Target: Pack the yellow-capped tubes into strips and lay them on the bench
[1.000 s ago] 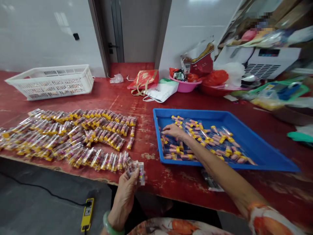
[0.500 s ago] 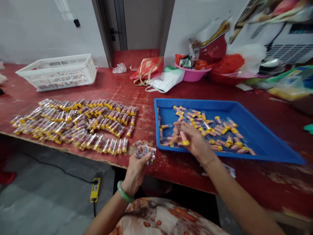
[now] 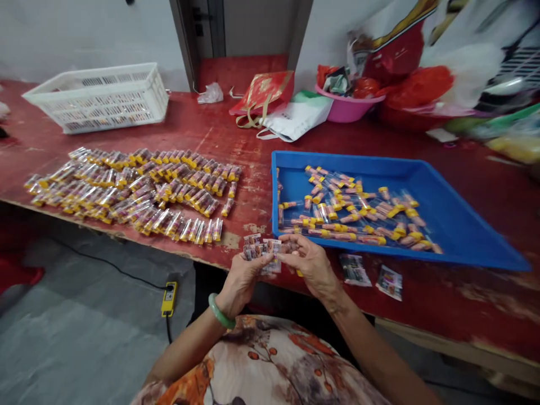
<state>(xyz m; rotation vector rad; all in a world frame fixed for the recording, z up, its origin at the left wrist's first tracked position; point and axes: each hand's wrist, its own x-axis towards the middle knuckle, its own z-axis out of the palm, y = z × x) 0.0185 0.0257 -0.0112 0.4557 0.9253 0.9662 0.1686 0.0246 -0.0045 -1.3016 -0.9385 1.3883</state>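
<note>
My left hand [image 3: 243,275], with a green bangle at the wrist, is closed on several small printed labels [image 3: 272,247] at the table's front edge. Beside it, my right hand [image 3: 312,264] has its thumb and finger at the labels' right side. A yellow-capped tube [image 3: 300,273] shows partly under the right hand, mostly hidden by the fingers. A blue tray [image 3: 468,236] on the right holds many clear tubes with pink contents and yellow caps [image 3: 371,239]. On the left, many tubes with printed wrapping [image 3: 169,225] lie in overlapping rows.
Two stacks of labels [image 3: 355,270] [image 3: 390,282] lie in front of the tray. A white crate [image 3: 113,104], a red bag [image 3: 270,93], a white bag [image 3: 297,118] and a pink basin [image 3: 346,107] stand at the back. A yellow power strip [image 3: 169,299] is on the floor.
My right hand has moved from over the blue tray, left and toward me, to the labels in my left hand. The camera view has shifted, showing more of the table's front edge.
</note>
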